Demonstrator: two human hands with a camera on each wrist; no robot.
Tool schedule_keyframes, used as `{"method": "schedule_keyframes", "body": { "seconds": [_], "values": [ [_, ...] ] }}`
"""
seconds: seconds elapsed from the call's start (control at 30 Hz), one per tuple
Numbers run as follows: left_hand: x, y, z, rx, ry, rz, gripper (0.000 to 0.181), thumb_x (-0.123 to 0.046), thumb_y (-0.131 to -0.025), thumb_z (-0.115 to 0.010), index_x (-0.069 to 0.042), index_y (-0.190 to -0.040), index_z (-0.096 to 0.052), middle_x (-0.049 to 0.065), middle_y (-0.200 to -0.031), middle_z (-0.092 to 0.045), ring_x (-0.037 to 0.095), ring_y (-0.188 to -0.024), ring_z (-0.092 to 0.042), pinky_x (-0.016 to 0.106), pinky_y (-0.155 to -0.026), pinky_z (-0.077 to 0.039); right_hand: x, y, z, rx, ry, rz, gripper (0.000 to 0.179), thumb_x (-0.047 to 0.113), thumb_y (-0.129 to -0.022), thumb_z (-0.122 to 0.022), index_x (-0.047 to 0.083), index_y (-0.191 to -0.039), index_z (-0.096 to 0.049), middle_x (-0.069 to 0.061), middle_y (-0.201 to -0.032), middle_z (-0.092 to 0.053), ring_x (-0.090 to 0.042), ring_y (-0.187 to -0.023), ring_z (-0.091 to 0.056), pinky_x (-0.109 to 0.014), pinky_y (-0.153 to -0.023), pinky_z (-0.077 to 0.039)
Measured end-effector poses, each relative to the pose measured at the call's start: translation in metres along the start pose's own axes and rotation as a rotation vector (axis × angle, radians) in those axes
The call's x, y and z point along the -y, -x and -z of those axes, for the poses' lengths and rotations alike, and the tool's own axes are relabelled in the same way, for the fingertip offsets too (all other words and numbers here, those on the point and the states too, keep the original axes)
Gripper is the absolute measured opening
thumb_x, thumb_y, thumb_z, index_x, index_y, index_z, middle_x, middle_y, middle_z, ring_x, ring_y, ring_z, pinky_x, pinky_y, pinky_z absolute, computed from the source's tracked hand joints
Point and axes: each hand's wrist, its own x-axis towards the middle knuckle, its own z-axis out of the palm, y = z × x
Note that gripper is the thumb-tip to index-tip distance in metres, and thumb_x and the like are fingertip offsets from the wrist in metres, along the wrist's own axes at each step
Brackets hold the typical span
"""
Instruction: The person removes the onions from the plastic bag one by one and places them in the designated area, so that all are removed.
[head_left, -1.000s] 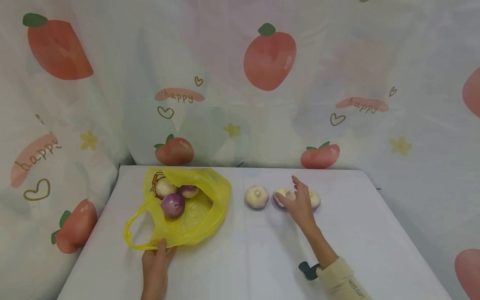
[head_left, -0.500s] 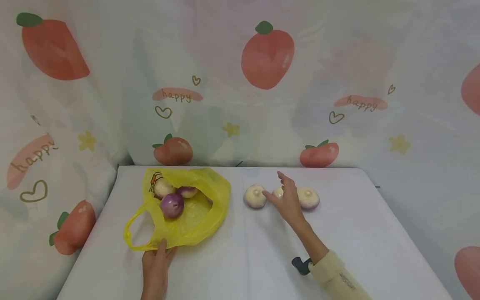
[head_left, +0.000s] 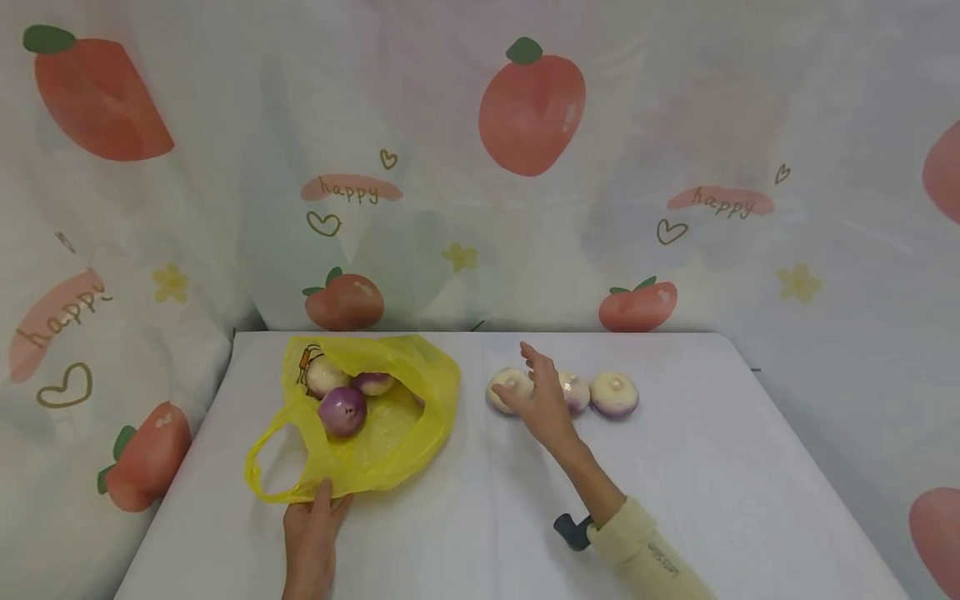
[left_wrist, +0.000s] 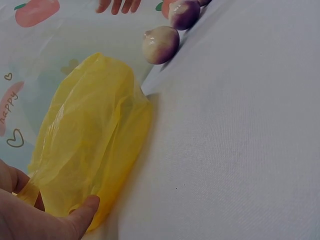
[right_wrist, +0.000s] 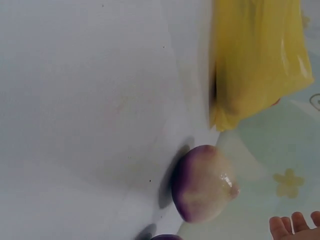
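A yellow plastic bag [head_left: 438,392] lies with its mouth open on the left of the table. Inside it are a purple turnip [head_left: 342,412], a whitish turnip [head_left: 326,377] and a partly covered turnip [head_left: 373,384]. My left hand [head_left: 310,533] pinches the bag's near rim, thumb against the yellow film [left_wrist: 92,140]. To the right, three purple-and-white turnips stand in a row: the left turnip [head_left: 510,377], the middle turnip [head_left: 577,394] and the right turnip [head_left: 615,394]. Over the left and middle ones hovers my right hand [head_left: 546,412], fingers spread and holding nothing.
A white cloth covers the table [head_left: 450,533]. Behind it hangs a printed curtain [head_left: 420,225], close to the table's back edge. A dark device [head_left: 573,532] is worn at my right wrist. The bag's loop handle [head_left: 255,467] sticks out to the left.
My right hand has moved left along the row, from the right and middle turnips towards the left one. My left hand and the bag have stayed in place.
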Motion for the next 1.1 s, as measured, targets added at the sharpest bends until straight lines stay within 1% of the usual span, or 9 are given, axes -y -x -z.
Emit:
{"method": "schedule_keyframes", "body": {
  "seconds": [0.1, 0.3, 0.43, 0.5, 0.57, 0.73, 0.83, 0.97, 1.1],
  "values": [
    [0.0, 0.001, -0.001, 0.002, -0.004, 0.002, 0.05, -0.029, -0.099, -0.047, -0.007, -0.141, -0.031, 0.009, -0.134, -0.037, 0.023, -0.121, -0.044, 0.026, -0.084, -0.054, 0.005, 0.0, -0.007, 0.007, -0.006, 0.023, 0.077, 0.023, -0.08, -0.076, 0.003, -0.142, -0.035, -0.019, -0.134, -0.04, -0.036, -0.123, -0.037, -0.049, -0.104, -0.037],
    [0.0, 0.001, -0.001, -0.006, -0.006, 0.011, 0.049, -0.028, -0.099, -0.046, -0.007, -0.141, -0.032, 0.01, -0.134, -0.037, 0.023, -0.121, -0.044, 0.026, -0.084, -0.054, 0.015, 0.0, -0.021, 0.022, 0.051, 0.03, 0.075, 0.026, -0.08, -0.076, 0.007, -0.141, -0.036, -0.014, -0.133, -0.042, -0.03, -0.121, -0.039, -0.047, -0.101, -0.041],
    [0.0, 0.001, 0.0, -0.006, -0.015, 0.009, 0.05, -0.03, -0.098, -0.047, -0.007, -0.14, -0.032, 0.01, -0.133, -0.037, 0.023, -0.12, -0.044, 0.025, -0.083, -0.054, 0.017, 0.001, -0.029, 0.034, 0.063, 0.071, 0.075, 0.026, -0.081, -0.076, 0.006, -0.141, -0.036, -0.015, -0.132, -0.043, -0.031, -0.12, -0.04, -0.048, -0.101, -0.042],
    [-0.003, 0.005, 0.001, 0.009, -0.014, 0.008, 0.051, -0.031, -0.098, -0.048, -0.006, -0.139, -0.031, 0.011, -0.134, -0.037, 0.023, -0.121, -0.044, 0.027, -0.086, -0.053, 0.019, 0.002, -0.033, 0.043, 0.066, 0.1, 0.075, 0.026, -0.081, -0.076, 0.005, -0.141, -0.036, -0.016, -0.132, -0.043, -0.031, -0.119, -0.041, -0.048, -0.1, -0.042],
    [-0.004, 0.006, 0.001, 0.006, -0.017, 0.002, 0.049, -0.032, -0.097, -0.05, -0.007, -0.136, -0.034, 0.009, -0.133, -0.038, 0.021, -0.119, -0.046, 0.026, -0.087, -0.053, 0.021, 0.003, -0.037, 0.054, 0.076, 0.112, 0.074, 0.025, -0.081, -0.076, 0.005, -0.14, -0.038, -0.015, -0.133, -0.044, -0.03, -0.118, -0.043, -0.046, -0.1, -0.043],
    [-0.021, 0.024, -0.004, 0.027, -0.054, 0.013, 0.052, -0.029, -0.097, -0.051, -0.005, -0.138, -0.032, 0.011, -0.135, -0.037, 0.02, -0.12, -0.044, 0.023, -0.088, -0.051, 0.027, 0.005, -0.045, 0.071, 0.094, 0.106, 0.071, 0.025, -0.08, -0.076, 0.008, -0.139, -0.041, -0.012, -0.134, -0.043, -0.028, -0.117, -0.045, -0.04, -0.1, -0.045],
    [-0.035, 0.037, -0.006, 0.061, -0.072, 0.031, 0.054, -0.024, -0.098, -0.048, -0.001, -0.142, -0.027, 0.013, -0.138, -0.033, 0.022, -0.123, -0.04, 0.024, -0.092, -0.049, 0.03, 0.006, -0.051, 0.093, 0.095, 0.113, 0.071, 0.026, -0.081, -0.075, 0.007, -0.14, -0.04, -0.011, -0.134, -0.043, -0.026, -0.116, -0.045, -0.037, -0.1, -0.045],
    [-0.039, 0.04, -0.007, 0.071, -0.076, 0.035, 0.054, -0.023, -0.099, -0.047, -0.001, -0.143, -0.025, 0.013, -0.139, -0.032, 0.022, -0.124, -0.039, 0.025, -0.093, -0.049, 0.034, 0.006, -0.058, 0.127, 0.087, 0.135, 0.07, 0.028, -0.082, -0.074, 0.007, -0.14, -0.039, -0.011, -0.135, -0.042, -0.024, -0.118, -0.044, -0.036, -0.1, -0.044],
    [-0.038, 0.037, -0.006, 0.065, -0.081, 0.037, 0.055, -0.022, -0.099, -0.046, -0.001, -0.144, -0.024, 0.015, -0.141, -0.031, 0.024, -0.125, -0.039, 0.026, -0.094, -0.048, 0.038, 0.006, -0.064, 0.161, 0.063, 0.157, 0.069, 0.029, -0.084, -0.072, 0.006, -0.139, -0.039, -0.013, -0.135, -0.042, -0.026, -0.12, -0.044, -0.04, -0.1, -0.044]
  ]
}}
